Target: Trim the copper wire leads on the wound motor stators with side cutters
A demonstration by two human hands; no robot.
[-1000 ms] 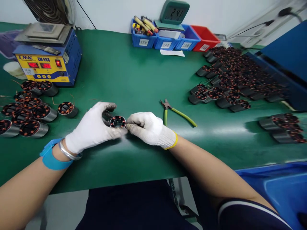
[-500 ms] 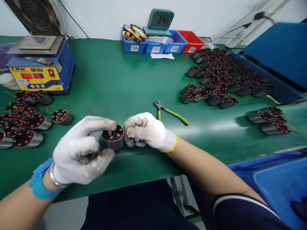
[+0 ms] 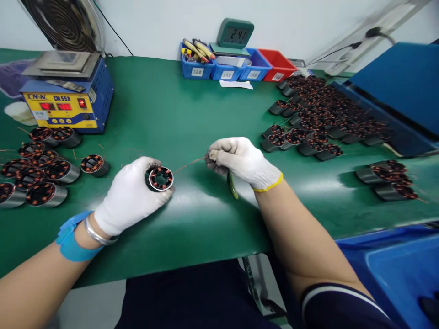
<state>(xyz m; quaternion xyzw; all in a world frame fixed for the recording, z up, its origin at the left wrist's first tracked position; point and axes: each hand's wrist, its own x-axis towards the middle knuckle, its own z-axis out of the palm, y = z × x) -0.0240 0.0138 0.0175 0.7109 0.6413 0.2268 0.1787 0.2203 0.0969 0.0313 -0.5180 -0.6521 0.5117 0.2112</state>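
My gloved left hand (image 3: 132, 194) is wrapped round a motor stator (image 3: 161, 178), a dark metal ring with copper windings, tipped so its open end faces me. From the stator a thin copper wire (image 3: 189, 164) runs taut to the right. My gloved right hand (image 3: 238, 160) pinches the wire's far end between thumb and fingers. Beneath that hand one green handle of the cutting pliers (image 3: 232, 186) shows; the rest of the tool is hidden. A single stator (image 3: 95, 165) stands on the bench just left of my left hand.
More stators (image 3: 44, 169) stand in a group at the left, below a blue-and-yellow soldering station (image 3: 68, 98). A large cluster of stators (image 3: 329, 109) and a smaller group (image 3: 387, 180) are at the right. Blue tool bins (image 3: 197, 69), a red bin (image 3: 276, 66) and a clock (image 3: 236, 33) line the wall.
My left hand has closed round the stator and tilted it. My right hand has moved right and away from it, with the wire now stretched between them, and covers most of the pliers.
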